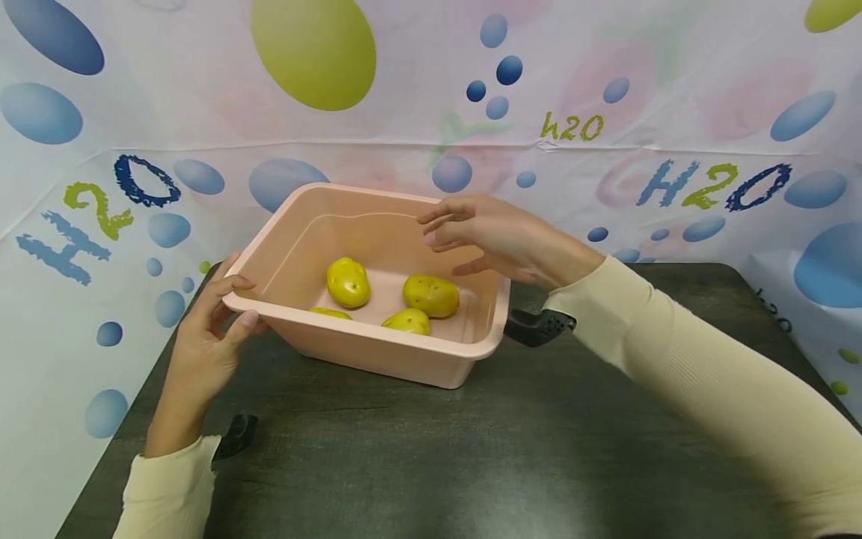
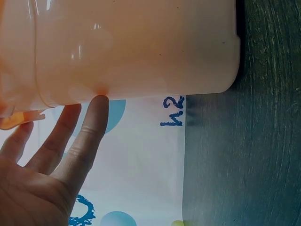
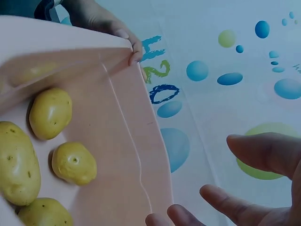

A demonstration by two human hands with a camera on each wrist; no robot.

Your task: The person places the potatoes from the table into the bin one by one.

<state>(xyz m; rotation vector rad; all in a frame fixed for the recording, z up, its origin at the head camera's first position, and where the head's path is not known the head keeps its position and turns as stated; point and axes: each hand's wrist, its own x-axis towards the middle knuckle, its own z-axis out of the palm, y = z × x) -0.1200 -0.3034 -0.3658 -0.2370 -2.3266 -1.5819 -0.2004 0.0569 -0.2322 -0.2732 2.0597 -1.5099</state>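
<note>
A pale pink plastic tub (image 1: 377, 352) stands on the dark table, its opening facing up toward me. Several yellow potatoes (image 1: 431, 296) lie on its floor, and the right wrist view shows one round potato (image 3: 74, 163) apart from a longer one (image 3: 18, 162). My left hand (image 1: 209, 337) grips the tub's near left corner, thumb and index finger over the rim; other fingers (image 2: 96, 120) press the outer wall in the left wrist view. Over the tub's right side hovers my right hand (image 1: 485, 236), fingers spread and slightly bent, holding nothing.
Behind the tub, a white sheet (image 1: 404, 161) printed with coloured ovals and H2O lettering hangs at the back and sides. The dark wood-grain table (image 1: 377, 457) extends in front and to the right. Black camera mounts (image 1: 539, 326) sit at both wrists.
</note>
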